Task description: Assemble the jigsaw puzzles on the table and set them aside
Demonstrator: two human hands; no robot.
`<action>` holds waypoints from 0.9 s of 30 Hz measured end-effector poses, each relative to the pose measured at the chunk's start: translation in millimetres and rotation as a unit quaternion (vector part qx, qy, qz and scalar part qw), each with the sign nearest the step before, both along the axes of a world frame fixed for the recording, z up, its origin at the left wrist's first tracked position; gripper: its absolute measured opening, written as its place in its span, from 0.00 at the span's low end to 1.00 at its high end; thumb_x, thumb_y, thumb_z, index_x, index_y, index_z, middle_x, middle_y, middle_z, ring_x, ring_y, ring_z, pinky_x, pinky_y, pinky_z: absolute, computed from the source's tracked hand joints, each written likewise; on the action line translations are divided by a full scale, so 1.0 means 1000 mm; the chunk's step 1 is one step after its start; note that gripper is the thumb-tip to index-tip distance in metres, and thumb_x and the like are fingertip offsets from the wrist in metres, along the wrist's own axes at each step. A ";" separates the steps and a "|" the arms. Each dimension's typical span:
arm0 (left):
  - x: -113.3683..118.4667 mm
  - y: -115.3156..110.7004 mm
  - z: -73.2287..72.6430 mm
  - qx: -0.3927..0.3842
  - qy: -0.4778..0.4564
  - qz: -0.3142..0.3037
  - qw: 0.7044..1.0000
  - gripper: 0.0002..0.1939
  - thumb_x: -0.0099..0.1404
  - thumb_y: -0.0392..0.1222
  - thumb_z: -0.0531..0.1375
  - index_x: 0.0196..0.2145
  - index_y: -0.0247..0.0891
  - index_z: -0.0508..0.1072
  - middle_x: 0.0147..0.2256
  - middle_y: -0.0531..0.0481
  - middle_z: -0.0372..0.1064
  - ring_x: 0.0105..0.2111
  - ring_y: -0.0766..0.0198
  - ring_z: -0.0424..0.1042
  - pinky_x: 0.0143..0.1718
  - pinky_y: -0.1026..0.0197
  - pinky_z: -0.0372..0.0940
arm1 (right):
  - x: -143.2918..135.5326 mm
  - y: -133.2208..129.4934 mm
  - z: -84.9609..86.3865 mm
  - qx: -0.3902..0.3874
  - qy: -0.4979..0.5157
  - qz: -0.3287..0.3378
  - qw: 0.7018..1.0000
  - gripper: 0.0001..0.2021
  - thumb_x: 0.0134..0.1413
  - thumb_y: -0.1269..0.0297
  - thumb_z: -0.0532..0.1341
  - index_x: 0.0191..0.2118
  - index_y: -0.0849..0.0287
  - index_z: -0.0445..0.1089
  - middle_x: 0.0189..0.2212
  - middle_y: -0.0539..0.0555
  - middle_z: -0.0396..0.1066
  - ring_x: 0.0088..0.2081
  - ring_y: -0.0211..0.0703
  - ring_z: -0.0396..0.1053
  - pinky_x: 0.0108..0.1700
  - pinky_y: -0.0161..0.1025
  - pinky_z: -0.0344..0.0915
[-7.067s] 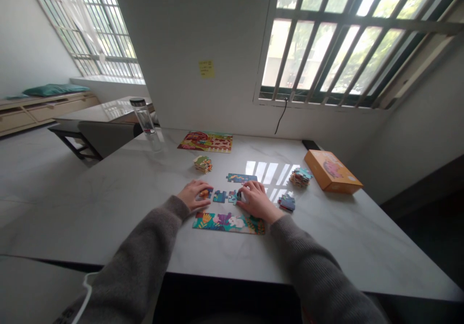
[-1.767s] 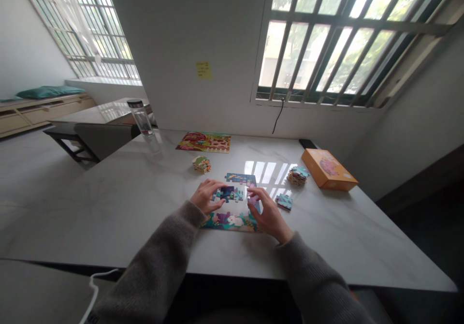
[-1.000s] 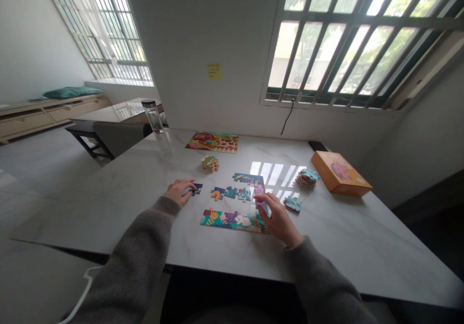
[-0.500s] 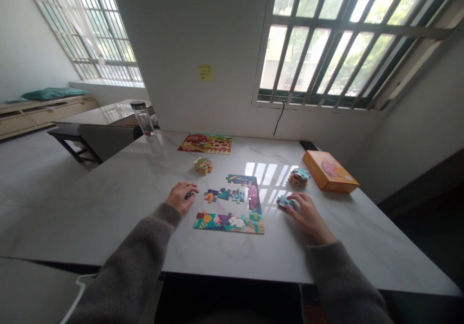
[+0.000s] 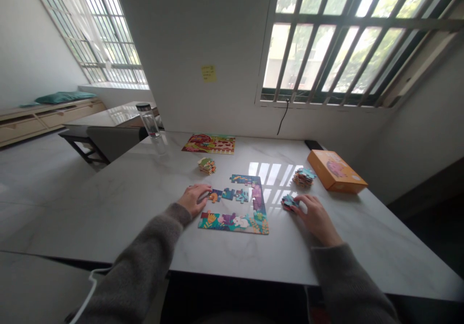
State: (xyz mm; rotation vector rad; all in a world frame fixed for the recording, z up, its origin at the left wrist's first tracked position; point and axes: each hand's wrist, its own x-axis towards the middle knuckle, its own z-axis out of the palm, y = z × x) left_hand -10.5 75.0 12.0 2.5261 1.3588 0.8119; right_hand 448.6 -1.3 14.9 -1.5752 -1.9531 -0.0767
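The partly joined jigsaw puzzle (image 5: 264, 225) lies on the table, with a border along its bottom, right side and part of the top. A short row of pieces (image 5: 227, 194) crosses its middle. My left hand (image 5: 194, 200) is at the row's left end, fingers closed over a puzzle piece that they mostly hide, beside the piece with an orange figure (image 5: 214, 196). To the right of the puzzle, my right hand (image 5: 316, 216) pinches the edge of a light-blue puzzle piece (image 5: 289, 201) at table height; more pieces seem to lie under it.
Stacks of pieces stand behind: one at right (image 5: 303, 177), one at left (image 5: 207, 166). An orange box (image 5: 337, 171) sits at the right edge. A farm-picture puzzle (image 5: 210, 143) lies near the wall. A glass bottle (image 5: 148, 121) stands at the far left corner.
My left hand has moved right, bringing its piece up to the left end of the middle row. My right hand stays at the light-blue piece. The view has shifted slightly.
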 end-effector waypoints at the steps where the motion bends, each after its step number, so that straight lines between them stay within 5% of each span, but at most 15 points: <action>1: 0.000 0.000 -0.001 0.001 0.002 0.001 1.000 0.18 0.59 0.35 0.57 0.47 0.40 0.75 0.53 0.44 0.73 0.54 0.52 0.70 0.58 0.47 0.61 | 0.000 0.000 0.000 0.002 0.001 -0.001 1.000 0.10 0.60 0.57 0.61 0.42 0.56 0.72 0.39 0.58 0.74 0.44 0.55 0.69 0.46 0.48 0.67; 13: 0.001 0.001 -0.002 0.005 -0.006 -0.011 1.000 0.15 0.63 0.41 0.59 0.48 0.41 0.75 0.51 0.46 0.75 0.53 0.53 0.71 0.57 0.48 0.61 | -0.016 0.001 -0.001 0.019 -0.016 0.039 0.999 0.14 0.62 0.52 0.61 0.43 0.57 0.72 0.38 0.58 0.76 0.42 0.54 0.69 0.46 0.48 0.67; 22: -0.002 0.004 -0.004 -0.015 -0.015 0.007 1.000 0.25 0.62 0.44 0.62 0.57 0.41 0.71 0.54 0.44 0.72 0.55 0.50 0.69 0.59 0.47 0.59 | -0.014 -0.001 0.000 0.024 -0.043 -0.021 0.999 0.15 0.60 0.51 0.61 0.44 0.56 0.73 0.39 0.57 0.76 0.44 0.54 0.69 0.47 0.48 0.66; 27: -0.002 0.010 -0.007 -0.030 -0.022 0.002 0.999 0.22 0.62 0.45 0.62 0.54 0.43 0.73 0.52 0.46 0.73 0.54 0.51 0.69 0.60 0.47 0.59 | -0.011 -0.003 0.000 0.003 -0.053 -0.055 0.997 0.15 0.60 0.50 0.60 0.44 0.56 0.73 0.39 0.58 0.76 0.44 0.55 0.69 0.47 0.49 0.66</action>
